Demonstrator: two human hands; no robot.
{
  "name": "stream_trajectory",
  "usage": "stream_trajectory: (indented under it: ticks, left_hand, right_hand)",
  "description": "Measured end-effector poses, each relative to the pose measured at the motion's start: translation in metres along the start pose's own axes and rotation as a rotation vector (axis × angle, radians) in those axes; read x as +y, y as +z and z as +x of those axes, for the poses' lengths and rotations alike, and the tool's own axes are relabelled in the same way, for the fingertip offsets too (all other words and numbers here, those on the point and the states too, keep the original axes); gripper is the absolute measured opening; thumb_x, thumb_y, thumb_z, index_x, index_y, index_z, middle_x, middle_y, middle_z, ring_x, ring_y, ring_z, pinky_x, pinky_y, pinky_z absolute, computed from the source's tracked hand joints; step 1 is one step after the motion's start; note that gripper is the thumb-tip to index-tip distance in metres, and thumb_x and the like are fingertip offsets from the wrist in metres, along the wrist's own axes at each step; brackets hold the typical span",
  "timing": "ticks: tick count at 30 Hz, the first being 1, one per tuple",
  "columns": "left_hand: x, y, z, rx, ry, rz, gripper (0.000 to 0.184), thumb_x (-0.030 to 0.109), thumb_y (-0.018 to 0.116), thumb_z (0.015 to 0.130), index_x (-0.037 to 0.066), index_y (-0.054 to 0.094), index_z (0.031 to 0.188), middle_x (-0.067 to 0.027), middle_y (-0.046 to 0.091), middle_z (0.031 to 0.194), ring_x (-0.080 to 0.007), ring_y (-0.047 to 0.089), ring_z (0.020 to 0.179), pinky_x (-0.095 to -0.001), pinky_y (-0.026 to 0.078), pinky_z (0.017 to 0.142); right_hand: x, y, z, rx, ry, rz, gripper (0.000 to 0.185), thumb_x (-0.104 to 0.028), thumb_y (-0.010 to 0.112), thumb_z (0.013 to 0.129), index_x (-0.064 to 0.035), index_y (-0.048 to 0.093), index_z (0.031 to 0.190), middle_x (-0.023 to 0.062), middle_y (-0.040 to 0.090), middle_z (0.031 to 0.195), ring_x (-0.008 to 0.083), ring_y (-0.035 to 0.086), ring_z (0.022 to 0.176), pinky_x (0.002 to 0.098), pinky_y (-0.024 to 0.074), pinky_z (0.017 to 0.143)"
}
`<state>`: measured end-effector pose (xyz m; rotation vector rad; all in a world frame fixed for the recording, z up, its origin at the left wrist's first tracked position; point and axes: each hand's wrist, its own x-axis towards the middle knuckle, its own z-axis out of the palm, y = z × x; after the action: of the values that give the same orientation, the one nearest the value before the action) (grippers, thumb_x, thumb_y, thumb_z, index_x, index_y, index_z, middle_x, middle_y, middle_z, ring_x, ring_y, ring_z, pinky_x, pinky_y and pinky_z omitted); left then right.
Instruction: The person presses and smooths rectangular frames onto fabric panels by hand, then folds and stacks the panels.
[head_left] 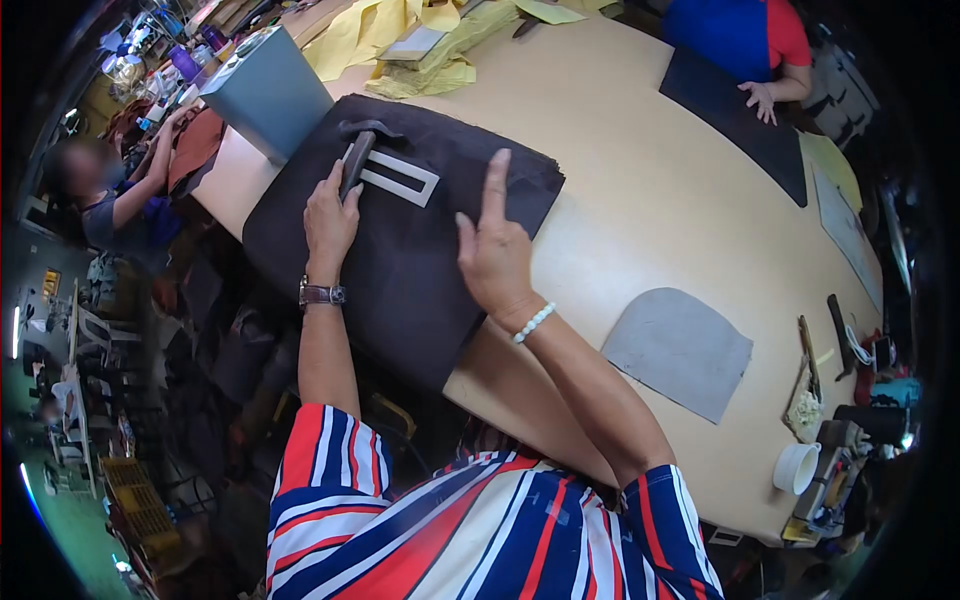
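Note:
My left hand (332,220) is closed around the wooden handle of a hammer (357,165), whose dark curved head points away from me. Under and beside the hammer, a pale slotted template (418,196) lies on a stack of dark leather sheets (400,270). Over the right part of that stack is my right hand (497,250), its index finger and thumb stretched out and its other fingers curled. Nothing shows in it. Whether the fingertip touches the leather, I cannot tell.
A grey metal box (270,95) stands at the stack's far left corner. Yellow sheets (430,70) are piled behind. To the right lie a grey rounded piece (682,350) and a white cup (796,468). One person sits left; another's hand (762,98) is over a dark sheet (735,130).

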<state>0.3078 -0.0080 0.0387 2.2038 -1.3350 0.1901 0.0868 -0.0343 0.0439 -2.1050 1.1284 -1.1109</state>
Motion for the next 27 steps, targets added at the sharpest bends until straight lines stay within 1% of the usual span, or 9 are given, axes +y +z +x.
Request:
stream_trajectory:
  ticks: [3,4,6,9,10,12,13,15,27]
  left_hand:
    - [-0.011,0.002,0.009,0.098,0.010,-0.066,0.046,0.023,0.060,0.083,0.002,0.051,0.123,-0.0228,0.060,0.104,-0.0378,0.058,0.096,-0.0410,0.045,0.083]
    - [-0.014,0.000,0.010,0.141,0.008,-0.093,0.046,0.023,0.060,0.083,0.001,0.052,0.123,-0.0236,0.060,0.104,-0.0380,0.058,0.097,-0.0413,0.045,0.084]
    - [-0.015,-0.012,0.013,0.163,-0.041,-0.110,0.046,0.024,0.060,0.083,0.000,0.052,0.122,-0.0245,0.059,0.106,-0.0379,0.057,0.098,-0.0411,0.045,0.084]
    - [-0.017,-0.022,0.020,0.196,-0.056,-0.119,0.046,0.025,0.061,0.083,0.000,0.053,0.121,-0.0243,0.060,0.106,-0.0377,0.058,0.099,-0.0405,0.044,0.086]
    - [-0.019,-0.024,0.021,0.185,-0.075,-0.121,0.046,0.025,0.061,0.083,0.000,0.053,0.121,-0.0242,0.060,0.106,-0.0377,0.058,0.099,-0.0405,0.044,0.086]
    - [-0.017,-0.028,0.021,0.159,-0.111,-0.110,0.046,0.025,0.061,0.083,0.000,0.053,0.121,-0.0244,0.060,0.105,-0.0381,0.058,0.098,-0.0403,0.045,0.085]
    - [-0.015,-0.027,0.019,0.162,-0.093,-0.093,0.046,0.024,0.061,0.083,0.000,0.053,0.121,-0.0245,0.060,0.105,-0.0382,0.058,0.098,-0.0404,0.045,0.085]
    - [-0.012,-0.026,0.013,0.164,-0.053,-0.061,0.046,0.024,0.061,0.082,0.000,0.053,0.121,-0.0246,0.060,0.106,-0.0384,0.058,0.098,-0.0407,0.045,0.084]
    - [-0.012,0.012,0.006,0.131,0.075,0.019,0.046,0.022,0.061,0.081,0.007,0.052,0.124,-0.0185,0.060,0.091,-0.0351,0.059,0.087,-0.0431,0.045,0.077]
  right_hand:
    - [-0.033,-0.004,-0.001,0.020,-0.094,0.257,0.088,-0.006,0.059,0.080,0.0010,-0.003,0.141,0.0174,0.054,0.051,0.0352,0.055,0.046,0.0409,0.0438,0.047]
    - [-0.049,-0.019,0.000,-0.062,0.084,0.382,0.082,0.000,0.056,0.081,0.0014,0.002,0.142,0.0332,0.058,0.095,0.0407,0.062,0.084,0.0350,0.0500,0.072]
    - [-0.047,-0.031,0.003,0.070,0.051,0.438,0.079,-0.001,0.057,0.081,0.0060,0.005,0.140,0.0334,0.043,0.119,0.0362,0.050,0.108,0.0327,0.0412,0.089]
    - [-0.019,-0.047,0.001,0.246,-0.006,0.379,0.076,-0.003,0.057,0.081,0.0122,0.009,0.137,0.0319,0.029,0.137,0.0323,0.041,0.124,0.0321,0.0327,0.102]
    - [-0.023,-0.066,-0.003,0.157,0.163,0.645,0.076,-0.004,0.058,0.081,0.0144,0.010,0.136,0.0296,0.023,0.141,0.0307,0.032,0.129,0.0315,0.0237,0.107]
    - [-0.013,-0.087,-0.017,0.146,0.296,0.754,0.077,-0.005,0.061,0.081,0.0142,0.012,0.136,0.0262,0.032,0.135,0.0264,0.037,0.124,0.0306,0.0271,0.105]
    - [-0.004,-0.094,-0.025,0.179,0.348,0.631,0.075,-0.004,0.061,0.081,0.0129,0.013,0.137,0.0230,0.039,0.129,0.0237,0.043,0.117,0.0300,0.0334,0.100]
    - [-0.001,-0.116,-0.044,0.159,0.484,0.846,0.071,-0.002,0.059,0.082,0.0105,0.015,0.138,0.0196,0.043,0.126,0.0210,0.046,0.113,0.0293,0.0364,0.097]
    - [0.064,-0.206,-0.125,0.459,0.504,0.355,0.065,0.002,0.054,0.084,0.0067,0.019,0.139,0.0165,0.040,0.131,0.0208,0.044,0.115,0.0308,0.0327,0.101]
